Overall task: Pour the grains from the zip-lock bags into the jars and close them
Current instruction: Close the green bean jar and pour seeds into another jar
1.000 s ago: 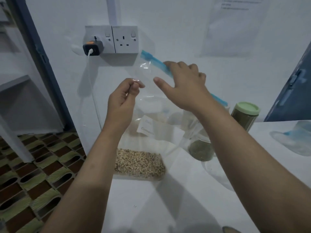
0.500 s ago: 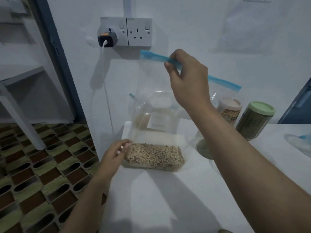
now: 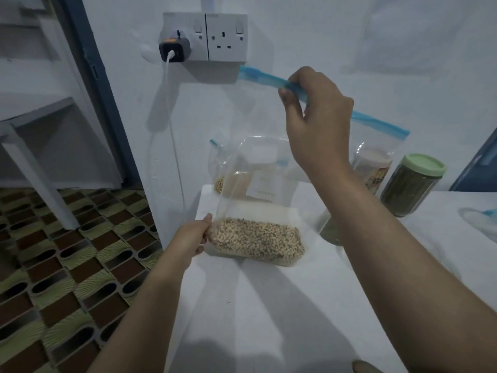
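Clear zip-lock bag (image 3: 269,168) hangs upright over the white table (image 3: 269,305), blue zip strip (image 3: 263,78) at the top, running slanted down to the right. Pale round grains (image 3: 255,240) with some darker specks sit packed in the bottom of it, bottom edge just at the table surface near the left front corner. A white label with faint writing shows through the plastic mid-bag, text too blurry to read.

My right hand (image 3: 317,122) is up high, thumb and fingers pinching the blue zip strip about midway along, the other fingers curled in behind it. My left hand (image 3: 192,238) is low at the bag's bottom left corner, fingers curled round the grain-filled end, thumb on top against the plastic.

Behind the bag, a second bag (image 3: 234,173) with yellowish grains stands by the wall. To the right, a dark-filled jar (image 3: 411,187) with a green lid (image 3: 425,164) stands closed on the table; another jar (image 3: 372,168) with a pale top is just beside it, seen through plastic. An open jar (image 3: 329,227) shows partly behind my right forearm, well hidden. Wall socket (image 3: 204,36) above, charger (image 3: 174,49) plugged in.
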Motion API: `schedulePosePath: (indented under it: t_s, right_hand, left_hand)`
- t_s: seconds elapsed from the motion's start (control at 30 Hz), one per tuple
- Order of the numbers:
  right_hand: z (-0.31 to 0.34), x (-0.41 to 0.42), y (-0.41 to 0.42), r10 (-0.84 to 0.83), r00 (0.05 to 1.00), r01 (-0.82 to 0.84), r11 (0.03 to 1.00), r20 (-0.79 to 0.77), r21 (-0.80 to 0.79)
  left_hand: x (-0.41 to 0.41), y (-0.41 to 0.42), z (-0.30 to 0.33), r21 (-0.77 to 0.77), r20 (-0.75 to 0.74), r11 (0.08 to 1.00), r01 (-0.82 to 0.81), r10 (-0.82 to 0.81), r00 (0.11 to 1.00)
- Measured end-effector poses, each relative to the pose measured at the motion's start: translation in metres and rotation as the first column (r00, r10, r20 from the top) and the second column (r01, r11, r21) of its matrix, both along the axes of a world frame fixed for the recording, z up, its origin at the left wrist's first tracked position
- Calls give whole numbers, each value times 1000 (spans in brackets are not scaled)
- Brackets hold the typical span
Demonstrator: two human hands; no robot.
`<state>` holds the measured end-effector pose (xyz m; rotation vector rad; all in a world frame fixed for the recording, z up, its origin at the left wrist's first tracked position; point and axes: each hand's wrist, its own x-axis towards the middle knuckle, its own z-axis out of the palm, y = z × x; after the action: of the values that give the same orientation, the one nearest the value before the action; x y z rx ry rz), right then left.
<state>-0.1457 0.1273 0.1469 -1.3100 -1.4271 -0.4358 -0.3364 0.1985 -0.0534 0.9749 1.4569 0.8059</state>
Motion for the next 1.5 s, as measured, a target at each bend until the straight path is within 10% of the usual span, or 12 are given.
schedulePosePath:
  t_s: [0.2, 0.5, 0.67, 0.97, 1.5]
  right_hand:
    - [1, 16, -11, -5, 996, 14, 995, -91, 101]
    - [-13, 32, -25, -7, 969, 48, 986, -247, 160]
    - [-29, 42, -34, -6, 948, 50, 990, -320, 129]
    - [-39, 39, -38, -24, 961, 57, 992, -275, 114]
    - [-49, 45, -46, -47, 950, 85, 990, -309, 111]
  left_hand:
    - [-9, 7, 30, -51, 589, 998, -39, 61, 806]
    - [-14, 29, 77, 364, 138, 904, -225, 187, 973]
    - [-15, 34, 84, 209, 368, 953, -217, 129, 921]
    - [-14, 32, 56, 270, 17, 959, -91, 89, 996]
    - [-16, 39, 50, 92, 163, 990, -105, 89, 983]
